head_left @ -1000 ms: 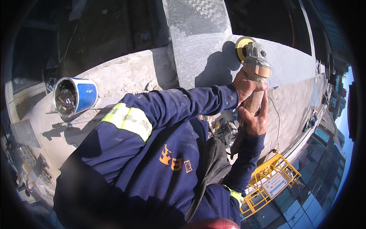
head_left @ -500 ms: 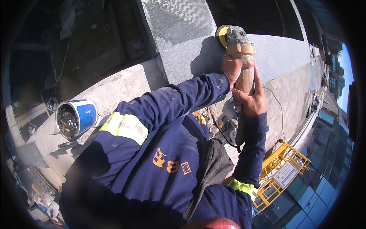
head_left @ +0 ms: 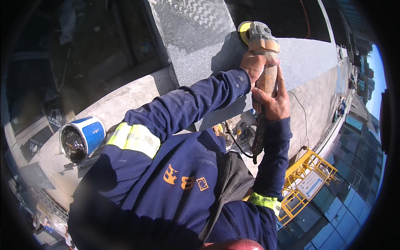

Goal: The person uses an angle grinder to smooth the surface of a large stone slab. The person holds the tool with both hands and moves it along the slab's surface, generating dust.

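Observation:
An angle grinder (head_left: 267,81) with a worn, dusty orange body points away from me over a grey stone slab (head_left: 193,62). Its yellow disc (head_left: 243,29) sticks out to the left of the head; whether the disc touches the slab I cannot tell. My left hand (head_left: 255,66) is closed round the body just behind the gear head. Closer to me, my right hand (head_left: 276,103) grips the rear of the body, its thumb across the top and fingers along the right side. A black power cord (head_left: 237,144) leaves the tail end.
To the left a blue and white bucket (head_left: 93,130) lies tipped on the pale concrete ledge (head_left: 125,98). A thin cable (head_left: 305,114) runs along the concrete on the right. Lower right stands a yellow metal frame (head_left: 293,200), with a glass facade (head_left: 354,175) beyond. Dark glass borders the ledge.
Both hands and the grinder have shifted slightly away from me. The grip looks the same. The bucket and yellow frame sit a little differently in the picture as the view has tilted slightly.

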### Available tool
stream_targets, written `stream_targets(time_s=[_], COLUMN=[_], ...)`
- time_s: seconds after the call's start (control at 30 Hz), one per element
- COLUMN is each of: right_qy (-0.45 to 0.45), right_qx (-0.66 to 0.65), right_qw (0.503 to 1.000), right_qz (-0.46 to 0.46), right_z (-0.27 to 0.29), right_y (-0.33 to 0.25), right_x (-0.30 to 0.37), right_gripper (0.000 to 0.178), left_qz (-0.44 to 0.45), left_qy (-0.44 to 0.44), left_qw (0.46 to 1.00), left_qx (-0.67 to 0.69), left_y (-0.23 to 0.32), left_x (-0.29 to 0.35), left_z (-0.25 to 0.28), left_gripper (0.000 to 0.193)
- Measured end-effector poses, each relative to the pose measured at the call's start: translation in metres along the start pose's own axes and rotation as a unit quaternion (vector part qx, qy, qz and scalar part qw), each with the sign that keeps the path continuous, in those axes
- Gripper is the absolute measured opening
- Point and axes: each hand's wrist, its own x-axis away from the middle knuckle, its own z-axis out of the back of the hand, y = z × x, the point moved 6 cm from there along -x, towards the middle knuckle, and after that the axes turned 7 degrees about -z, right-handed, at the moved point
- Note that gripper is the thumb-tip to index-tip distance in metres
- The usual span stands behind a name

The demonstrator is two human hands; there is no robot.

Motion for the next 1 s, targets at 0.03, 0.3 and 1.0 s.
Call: stream_targets(time_s=[0.03,0.3,1.0], right_qy=[0.007,0.016,-0.105], right_qx=[0.012,0.023,-0.11], right_qw=[1.0,1.0,0.985], right_qz=[0.008,0.013,-0.083], right_z=[0.0,0.021,0.023], right_y=[-0.001,-0.001,-0.003], right_x=[0.003,0.047,0.029], right_gripper=[0.101,0.112,0.119], left_qz=[-0.009,-0.021,0.004], left_qy=[0.004,-0.028,0.043], left_qw=[1.0,0.999,0.999], left_qx=[-0.007,-0.002,0.007], left_y=[0.0,-0.01,-0.004], left_x=[0.001,0.039,0.055], left_z=[0.0,-0.026,-0.027], left_gripper=[0.036,0.061,0.034])
